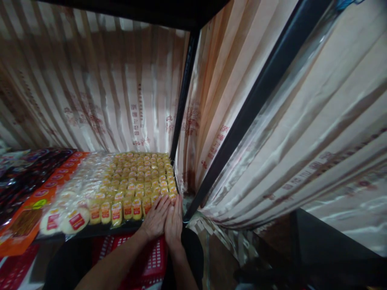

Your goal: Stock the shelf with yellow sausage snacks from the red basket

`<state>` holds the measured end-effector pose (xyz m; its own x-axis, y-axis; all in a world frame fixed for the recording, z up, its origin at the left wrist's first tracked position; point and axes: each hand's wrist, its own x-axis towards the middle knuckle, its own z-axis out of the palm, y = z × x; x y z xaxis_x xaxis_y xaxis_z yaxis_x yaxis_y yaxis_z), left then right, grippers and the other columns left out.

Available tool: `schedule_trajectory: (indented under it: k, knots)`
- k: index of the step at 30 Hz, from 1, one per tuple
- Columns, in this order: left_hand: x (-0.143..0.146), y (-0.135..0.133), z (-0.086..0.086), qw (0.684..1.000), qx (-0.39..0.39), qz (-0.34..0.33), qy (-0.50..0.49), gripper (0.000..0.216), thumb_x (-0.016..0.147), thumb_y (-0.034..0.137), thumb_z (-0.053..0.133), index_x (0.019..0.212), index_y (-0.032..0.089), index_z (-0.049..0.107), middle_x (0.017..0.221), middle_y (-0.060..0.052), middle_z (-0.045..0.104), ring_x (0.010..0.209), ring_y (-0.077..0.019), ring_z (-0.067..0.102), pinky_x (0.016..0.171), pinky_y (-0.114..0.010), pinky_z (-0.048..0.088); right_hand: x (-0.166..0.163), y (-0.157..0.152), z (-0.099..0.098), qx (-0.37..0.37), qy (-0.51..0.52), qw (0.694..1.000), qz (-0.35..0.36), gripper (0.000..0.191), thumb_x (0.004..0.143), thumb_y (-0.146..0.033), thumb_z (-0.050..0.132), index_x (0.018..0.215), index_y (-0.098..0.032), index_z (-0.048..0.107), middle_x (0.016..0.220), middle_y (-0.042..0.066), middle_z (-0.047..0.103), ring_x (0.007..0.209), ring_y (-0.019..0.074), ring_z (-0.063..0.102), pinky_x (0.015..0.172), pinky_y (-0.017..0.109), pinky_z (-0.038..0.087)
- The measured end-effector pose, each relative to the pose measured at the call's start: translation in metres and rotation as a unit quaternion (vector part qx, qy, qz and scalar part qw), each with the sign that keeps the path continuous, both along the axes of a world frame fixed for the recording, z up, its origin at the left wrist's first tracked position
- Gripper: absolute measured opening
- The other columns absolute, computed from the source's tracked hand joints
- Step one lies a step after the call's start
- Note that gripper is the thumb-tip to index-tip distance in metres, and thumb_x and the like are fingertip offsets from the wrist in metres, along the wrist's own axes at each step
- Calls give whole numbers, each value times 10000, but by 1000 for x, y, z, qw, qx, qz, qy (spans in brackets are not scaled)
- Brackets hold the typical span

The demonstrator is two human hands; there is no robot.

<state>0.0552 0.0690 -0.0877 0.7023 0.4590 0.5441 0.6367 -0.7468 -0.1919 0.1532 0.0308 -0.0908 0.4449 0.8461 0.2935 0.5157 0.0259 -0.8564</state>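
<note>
Rows of small yellow wrapped cakes (140, 177) with red labels fill the right end of a shelf (109, 230). My left hand (156, 215) lies with fingers stretched over the front right packets. Beside it, my right hand (173, 222) is held on edge at the shelf's right corner, fingers straight and touching the end packets. The two hands meet along their thumb sides. Neither appears to grip anything, though the fingertips partly cover the packets beneath.
Left of the cakes lie round white packaged cakes (74, 220), orange snack packets (26, 221) and dark packets (33, 177). A black post (186, 92) and pleated curtains (121, 80) stand behind. A red basket (149, 262) is below the shelf.
</note>
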Motion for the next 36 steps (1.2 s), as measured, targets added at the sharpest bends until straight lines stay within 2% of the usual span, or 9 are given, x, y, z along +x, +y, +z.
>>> schedule_trajectory:
  k: [5,11,18,21,24,28,32,36]
  knots:
    - [0,0,-1,1000,9,-6,0,473,871,286,388,1314,134,452,1301,-79,534,1307,-233,318,1097,-416,139,5,17,8,-12,47,999,-11,665,908,-498,179,1409,-66,253,1479,146,237,1379,197,177,1128,435,143]
    - [2,4,-7,999,43,12,-15,431,875,240,377,1274,132,501,1279,-58,556,1294,-223,336,1105,-405,120,6,22,5,-17,96,995,1,648,909,-506,200,1413,-104,261,1461,132,293,1358,192,247,1112,415,206]
    - [3,6,-13,1000,16,20,0,475,891,243,352,1356,152,394,1360,-54,482,1323,-208,296,1108,-398,131,9,27,2,-16,48,999,-15,632,903,-500,221,1370,-96,354,1414,144,379,1343,212,279,1103,446,212]
    - [4,5,-9,1000,5,16,-9,482,889,246,349,1360,153,388,1365,-49,477,1327,-210,287,1113,-391,120,10,30,2,-2,43,999,-20,619,902,-494,216,1345,-101,396,1408,142,389,1332,212,301,1103,450,214]
    - [2,3,-2,1000,-12,7,-7,519,860,224,369,1372,146,365,1374,-63,465,1329,-220,285,1111,-403,130,11,34,1,9,38,999,-7,613,903,-490,214,1350,-109,388,1442,133,335,1343,204,279,1113,444,194]
    - [1,2,1,1000,-1,-10,-29,502,849,226,385,1336,108,421,1341,-88,496,1316,-238,305,1109,-412,154,17,43,1,16,64,998,13,612,908,-490,208,1368,-115,357,1453,126,317,1353,190,256,1121,432,174]
    - [3,3,-8,998,-1,-6,-54,422,878,232,367,1262,120,501,1254,-90,565,1276,-215,364,1103,-397,204,22,52,6,1,118,993,25,665,907,-521,158,1385,-86,316,1458,137,301,1359,175,242,1123,393,175]
    - [6,4,-16,997,-8,-2,-80,329,891,208,348,1090,140,601,1147,-81,616,1234,-194,415,1093,-390,251,24,59,13,11,137,990,8,669,903,-536,153,1379,-104,340,1451,128,319,1351,177,263,1115,386,190]
